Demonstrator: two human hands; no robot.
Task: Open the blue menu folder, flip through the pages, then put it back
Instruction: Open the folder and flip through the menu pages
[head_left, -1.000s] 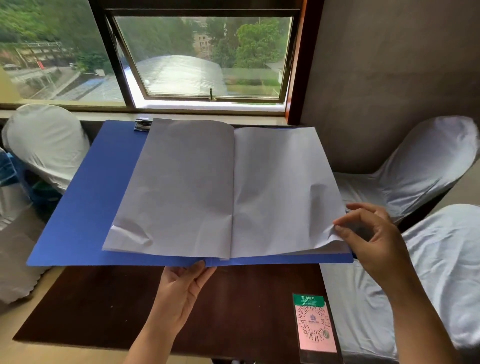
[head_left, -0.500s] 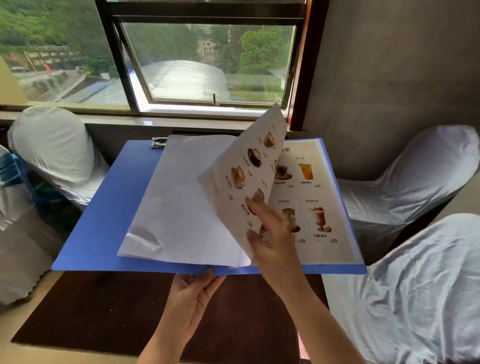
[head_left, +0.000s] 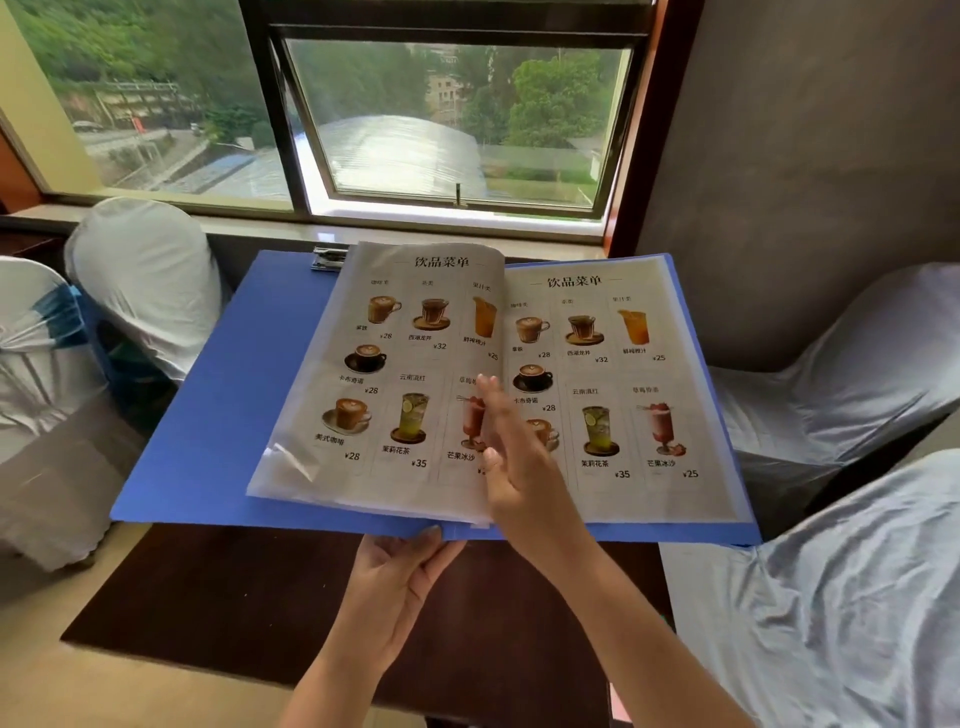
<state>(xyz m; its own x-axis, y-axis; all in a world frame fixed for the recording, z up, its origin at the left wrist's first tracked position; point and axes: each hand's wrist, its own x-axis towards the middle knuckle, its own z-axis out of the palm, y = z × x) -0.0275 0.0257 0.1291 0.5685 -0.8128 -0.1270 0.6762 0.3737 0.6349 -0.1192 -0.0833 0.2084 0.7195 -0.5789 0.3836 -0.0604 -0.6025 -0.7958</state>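
The left hand (head_left: 395, 582) has its grip on the near edge of the blue folder (head_left: 218, 415) at the spine, fingers curled up over the edge, holding it open above the dark counter (head_left: 234, 597). The right hand (head_left: 511, 457) is flat w/ fingers spread wide, gripping nothing, lying on the middle fold across the pages (head_left: 410, 364) (both printed w/ drink pics and prices). The left page arches up a bit near the spine; the right one lies flat. A metal clip (head_left: 328, 258) sits at the folder's far edge. White-covered chairs (head_left: 140, 275) stand on both sides, a window (head_left: 447, 119) behind.
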